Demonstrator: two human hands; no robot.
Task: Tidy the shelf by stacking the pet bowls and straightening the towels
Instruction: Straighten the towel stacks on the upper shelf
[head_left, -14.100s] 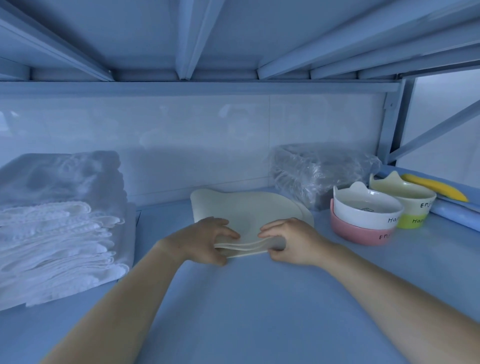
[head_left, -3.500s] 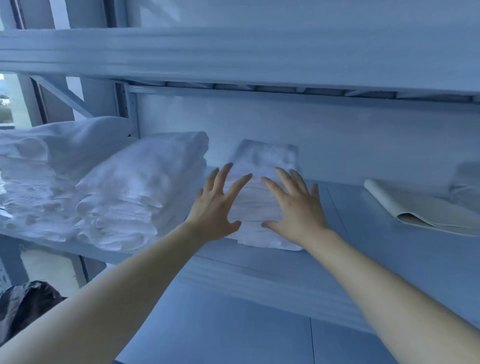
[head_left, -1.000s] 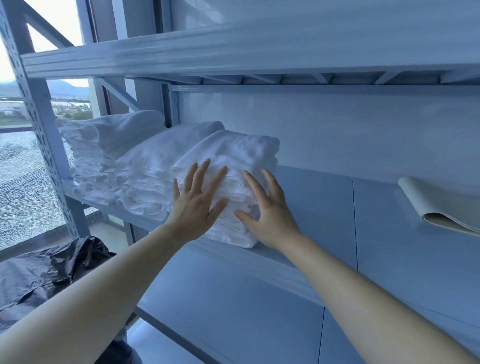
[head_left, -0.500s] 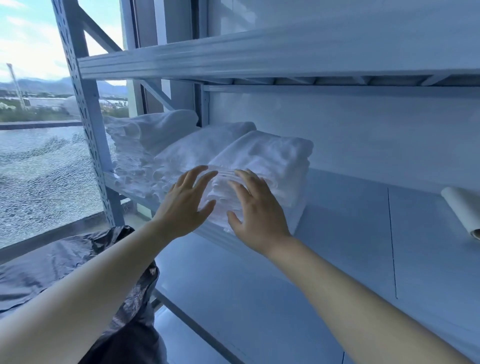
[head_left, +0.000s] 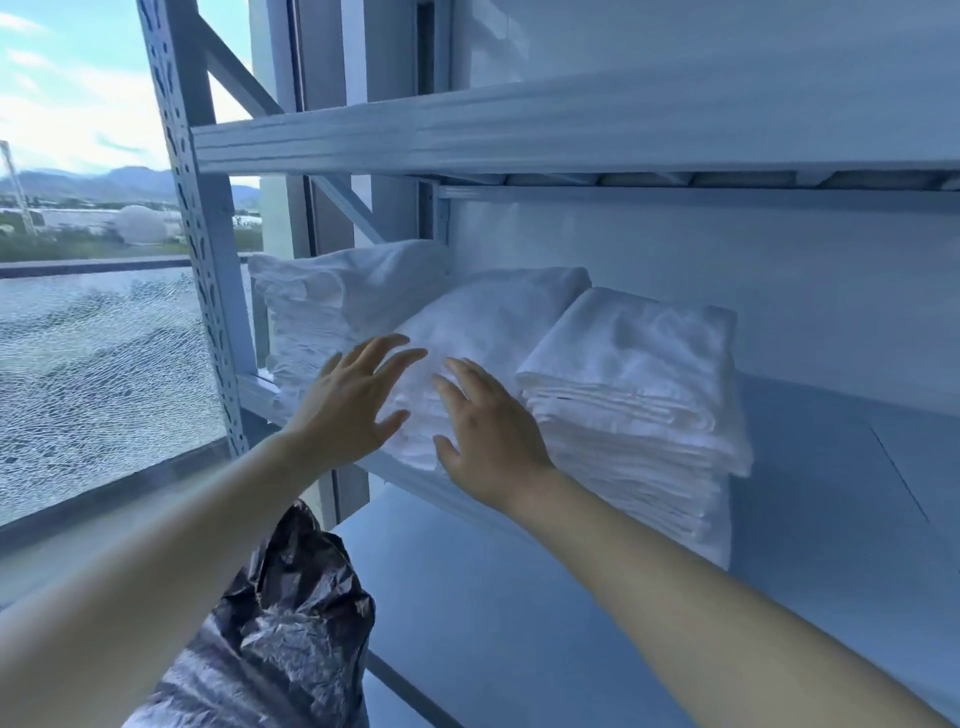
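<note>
Middle towel stack (head_left: 483, 332): folded white cloth on the shelf board (head_left: 831, 493), wedged between the left towel stack (head_left: 337, 291) and the right towel stack (head_left: 639, 374), touching both. Its top slopes down toward the front and its fold edges are ragged, so it looks like the messiest of the three. It likely handles soft and floppy with no stiff edge. Single layers are light, but the whole pile probably has some weight and will shear layer over layer if shoved at one spot. Not fragile, not slippery, cloth drags on cloth. Best hold, as a judgement: flat palms on the front face and sides to square it up, or one hand under the bottom fold and one on top if it needs lifting. Pinching a top layer would only peel it off. Left hand (head_left: 348, 405) and right hand (head_left: 493, 431) are both up at the front face of that middle stack, fingers straight and spread, gripping nothing. Right fingertips seem to lie on the cloth; real contact for the left can't be told. Further out: the upper shelf beam (head_left: 519, 135) overhead, the perforated upright post (head_left: 192, 208) at the left end, a crumpled black plastic bag (head_left: 280, 623) low down, and a window (head_left: 93, 364) beyond.
</note>
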